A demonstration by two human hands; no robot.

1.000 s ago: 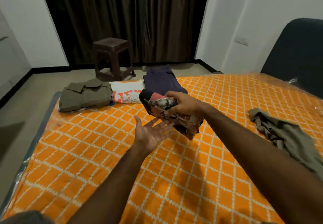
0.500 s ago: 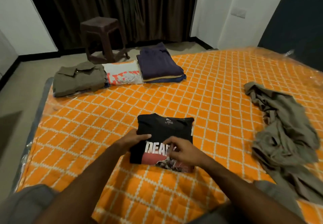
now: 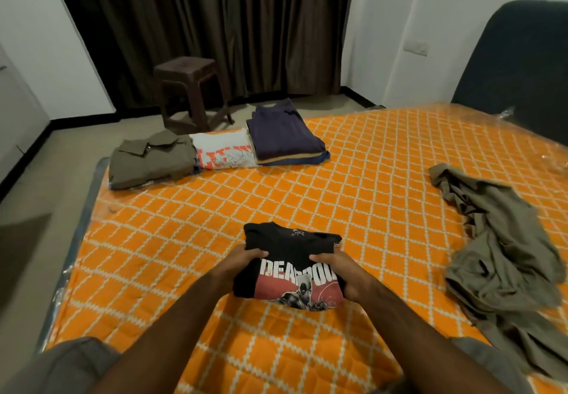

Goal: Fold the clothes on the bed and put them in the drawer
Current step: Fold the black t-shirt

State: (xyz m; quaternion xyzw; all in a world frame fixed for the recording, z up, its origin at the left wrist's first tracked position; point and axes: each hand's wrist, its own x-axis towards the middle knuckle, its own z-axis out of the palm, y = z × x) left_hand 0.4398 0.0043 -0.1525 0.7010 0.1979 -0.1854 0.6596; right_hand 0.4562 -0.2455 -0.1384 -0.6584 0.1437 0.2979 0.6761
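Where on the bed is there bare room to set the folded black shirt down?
The widest free patch of mattress lies between the black T-shirt, the folded piles at the far edge, and the crumpled olive garment on the right. Bare cover also left of the left hand. The far-left corner is crowded.

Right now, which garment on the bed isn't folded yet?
The olive-grey garment crumpled at the bed's right side; the black printed T-shirt and the three far piles are folded.

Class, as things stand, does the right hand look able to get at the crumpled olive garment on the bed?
Probably yes, once freed: nothing lies between the right hand and the crumpled olive garment, but it now grips the black T-shirt.
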